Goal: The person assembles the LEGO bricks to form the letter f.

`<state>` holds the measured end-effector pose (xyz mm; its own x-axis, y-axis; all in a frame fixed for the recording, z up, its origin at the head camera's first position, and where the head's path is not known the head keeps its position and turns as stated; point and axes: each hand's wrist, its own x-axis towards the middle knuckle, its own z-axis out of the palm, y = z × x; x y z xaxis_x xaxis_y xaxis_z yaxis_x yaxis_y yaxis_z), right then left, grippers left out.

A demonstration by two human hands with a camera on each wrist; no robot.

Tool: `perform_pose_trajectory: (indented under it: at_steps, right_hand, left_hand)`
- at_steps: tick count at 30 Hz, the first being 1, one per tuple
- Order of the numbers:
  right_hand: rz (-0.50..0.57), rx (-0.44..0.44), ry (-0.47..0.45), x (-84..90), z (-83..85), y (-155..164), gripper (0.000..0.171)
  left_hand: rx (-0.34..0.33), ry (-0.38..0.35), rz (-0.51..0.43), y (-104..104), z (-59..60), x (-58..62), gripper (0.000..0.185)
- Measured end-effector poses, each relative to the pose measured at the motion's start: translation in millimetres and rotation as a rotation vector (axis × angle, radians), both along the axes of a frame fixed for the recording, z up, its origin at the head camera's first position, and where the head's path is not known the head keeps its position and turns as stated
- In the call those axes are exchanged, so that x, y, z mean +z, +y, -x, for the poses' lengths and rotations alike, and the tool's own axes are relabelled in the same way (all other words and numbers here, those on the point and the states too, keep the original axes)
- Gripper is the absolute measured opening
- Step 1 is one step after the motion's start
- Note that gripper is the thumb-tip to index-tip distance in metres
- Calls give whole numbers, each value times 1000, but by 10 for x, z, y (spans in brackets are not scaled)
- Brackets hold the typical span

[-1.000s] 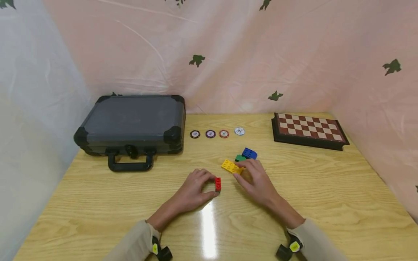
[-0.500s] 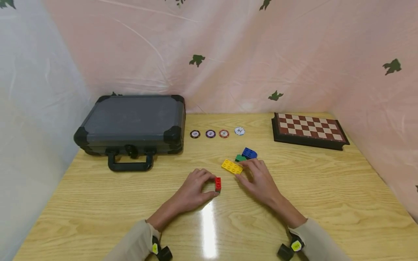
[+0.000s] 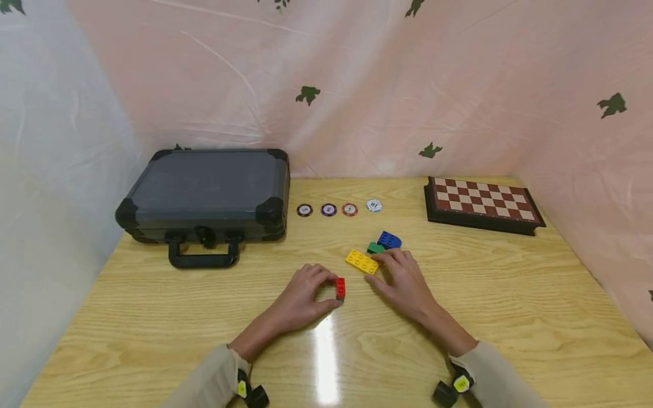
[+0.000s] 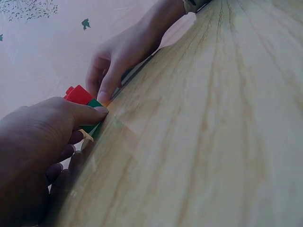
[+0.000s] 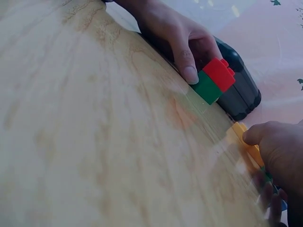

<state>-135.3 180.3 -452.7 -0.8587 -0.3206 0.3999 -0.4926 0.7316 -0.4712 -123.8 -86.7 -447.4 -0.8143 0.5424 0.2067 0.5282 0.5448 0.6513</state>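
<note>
Near the middle of the table, my left hand point(image 3: 302, 299) pinches a two-brick stack between thumb and fingers. Its top is a red toy brick point(image 3: 340, 286), and the right wrist view shows a green brick point(image 5: 207, 88) beneath it. To the right, my right hand point(image 3: 405, 286) has thumb and index finger at the right end of a yellow eight-stud brick point(image 3: 360, 260), which lies flat. Just behind that brick sit a small green piece point(image 3: 376, 247) and a blue brick point(image 3: 389, 239) with one rounded end. My right hand's other fingers are partly hidden.
A dark grey case point(image 3: 214, 184) with a black handle stands at the back left. Several poker chips, including a purple one point(image 3: 329, 209), lie in a row behind the bricks. A checkered game board point(image 3: 482, 201) is at the back right. Pink cloth point(image 3: 352, 130) hangs behind the table.
My right thumb and index finger have drawn back slightly to the right, so more of the yellow brick shows. The left hand and its bricks have stayed in place.
</note>
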Motion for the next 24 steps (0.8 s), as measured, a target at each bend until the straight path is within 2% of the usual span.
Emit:
perform_pose_trajectory:
  at_steps: [11,24]
  right_hand:
    - [-28,-18,-1,-6,10,-4,43]
    - [-11,-16,-1,-15,23,-18,40]
  left_hand:
    - [-2,2,0,12,-10,0,37]
    - [3,7,11,4,1,10,38]
